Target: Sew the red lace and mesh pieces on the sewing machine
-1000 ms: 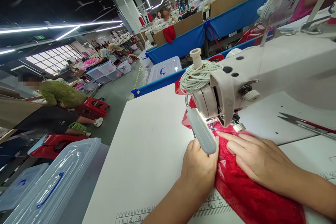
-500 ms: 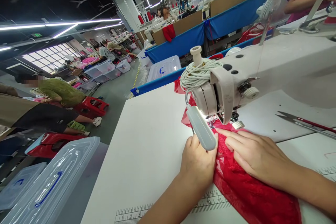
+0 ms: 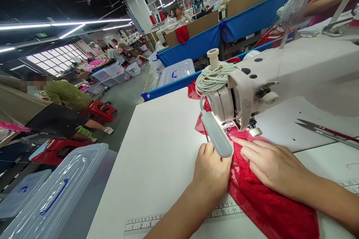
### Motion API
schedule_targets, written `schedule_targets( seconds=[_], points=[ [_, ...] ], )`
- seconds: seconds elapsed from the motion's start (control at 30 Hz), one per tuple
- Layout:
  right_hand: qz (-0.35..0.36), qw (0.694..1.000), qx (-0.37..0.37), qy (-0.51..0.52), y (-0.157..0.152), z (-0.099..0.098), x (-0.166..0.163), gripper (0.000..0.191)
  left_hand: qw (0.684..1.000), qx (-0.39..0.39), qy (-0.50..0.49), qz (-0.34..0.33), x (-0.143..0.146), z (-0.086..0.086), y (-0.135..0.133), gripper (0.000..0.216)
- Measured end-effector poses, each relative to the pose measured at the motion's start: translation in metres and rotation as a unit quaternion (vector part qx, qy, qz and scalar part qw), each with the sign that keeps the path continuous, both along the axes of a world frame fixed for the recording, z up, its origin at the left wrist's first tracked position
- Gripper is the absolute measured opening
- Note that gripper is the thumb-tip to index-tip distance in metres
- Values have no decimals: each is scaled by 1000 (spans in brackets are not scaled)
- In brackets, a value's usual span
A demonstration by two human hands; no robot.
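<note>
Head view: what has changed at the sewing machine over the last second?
Almost nothing. The right hand stays flat on the red lace fabric by the sewing machine; the left hand stays at its left edge. Nothing was taken up or let go. The scissors lie where they were. At the far left, a pink shape has come into view.
</note>
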State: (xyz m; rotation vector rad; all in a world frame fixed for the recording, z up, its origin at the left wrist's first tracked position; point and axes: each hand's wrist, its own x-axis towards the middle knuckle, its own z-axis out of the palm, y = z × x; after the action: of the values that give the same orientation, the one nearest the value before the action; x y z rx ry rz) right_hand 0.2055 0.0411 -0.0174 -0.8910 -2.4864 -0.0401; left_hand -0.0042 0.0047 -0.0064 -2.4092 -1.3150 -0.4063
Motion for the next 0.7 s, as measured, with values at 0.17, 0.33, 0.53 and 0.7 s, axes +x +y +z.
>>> schedule_targets(
  seconds=[0.17, 0.33, 0.53, 0.7],
  points=[
    [-5, 1000, 1, -4, 1, -1, -2, 34, 1000, -17, 11, 6, 0, -1, 0, 41],
    [-18, 1000, -9, -5, 2, -3, -3, 32, 999, -43, 18, 10, -2, -2, 1, 42],
    [-10, 1000, -7, -19, 3, -2, -3, 27, 997, -77, 23, 1, -6, -2, 1, 42],
    [-14, 999, -22, -21, 3, -1, -2, 26, 997, -78, 18, -5, -7, -1, 1, 41]
  ],
)
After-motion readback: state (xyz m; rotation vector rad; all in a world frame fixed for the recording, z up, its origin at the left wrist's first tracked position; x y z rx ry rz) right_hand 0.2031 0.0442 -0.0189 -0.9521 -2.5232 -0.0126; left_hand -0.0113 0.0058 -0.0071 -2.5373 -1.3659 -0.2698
